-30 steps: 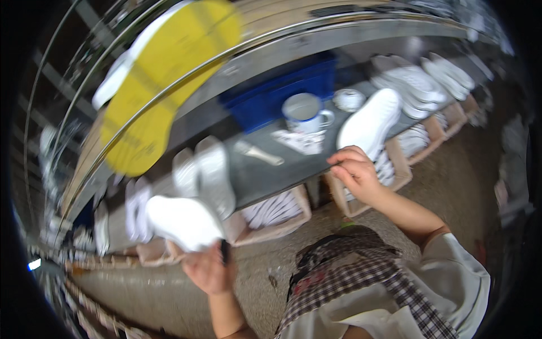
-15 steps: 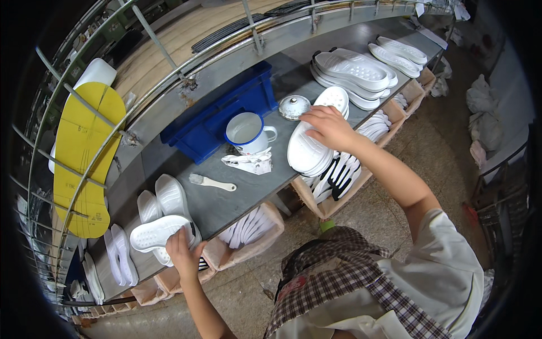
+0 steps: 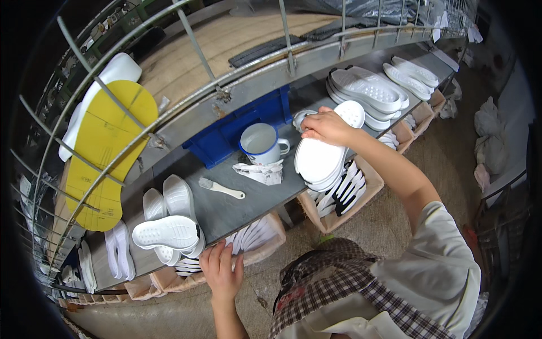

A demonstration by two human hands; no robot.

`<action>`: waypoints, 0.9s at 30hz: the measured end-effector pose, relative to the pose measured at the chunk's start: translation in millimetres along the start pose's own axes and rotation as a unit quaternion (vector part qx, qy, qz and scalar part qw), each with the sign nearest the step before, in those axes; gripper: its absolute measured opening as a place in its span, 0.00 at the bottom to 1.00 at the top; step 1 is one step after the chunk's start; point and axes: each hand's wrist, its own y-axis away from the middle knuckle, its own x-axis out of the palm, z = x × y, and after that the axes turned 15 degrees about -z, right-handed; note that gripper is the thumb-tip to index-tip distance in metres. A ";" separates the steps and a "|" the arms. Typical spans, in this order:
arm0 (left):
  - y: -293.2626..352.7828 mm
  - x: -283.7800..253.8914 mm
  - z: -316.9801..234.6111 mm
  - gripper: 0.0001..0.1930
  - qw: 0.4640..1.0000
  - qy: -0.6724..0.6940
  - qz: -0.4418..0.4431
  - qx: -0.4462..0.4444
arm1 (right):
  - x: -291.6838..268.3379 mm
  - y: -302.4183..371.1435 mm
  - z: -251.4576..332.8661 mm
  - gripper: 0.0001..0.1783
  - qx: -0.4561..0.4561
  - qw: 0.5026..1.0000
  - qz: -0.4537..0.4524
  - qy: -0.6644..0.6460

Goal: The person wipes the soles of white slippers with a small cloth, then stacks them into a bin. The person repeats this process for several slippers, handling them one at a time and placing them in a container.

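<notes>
White and dimpled, the shoe sole (image 3: 164, 233) at eight o'clock lies released, freeing your left hand (image 3: 222, 275), fingers loosely spread; your right hand (image 3: 327, 127) covers stacked white soles (image 3: 319, 163) at three, grip unclear.

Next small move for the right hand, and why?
Probably close the right hand on the top white foot-shaped sole and lift it off the pile. That hand lies across the sole's middle, more white soles show beneath, and the left hand looks empty near the flat grey bench's front edge. Whether the right already grips is hard to tell.
</notes>
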 end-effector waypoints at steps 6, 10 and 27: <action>-65.4 -4.5 -47.6 0.32 0.967 0.206 -0.075 -0.132 | -35.5 -22.6 102.0 0.20 0.083 0.881 0.100 -0.456; -94.3 -15.9 -59.5 0.34 0.930 0.323 -0.059 -0.164 | -14.9 -17.4 162.1 0.18 0.103 0.792 0.254 -0.545; -48.1 -43.5 -33.3 0.19 0.880 0.411 -0.005 -0.240 | 80.9 7.5 244.8 0.20 0.094 0.581 0.456 -0.667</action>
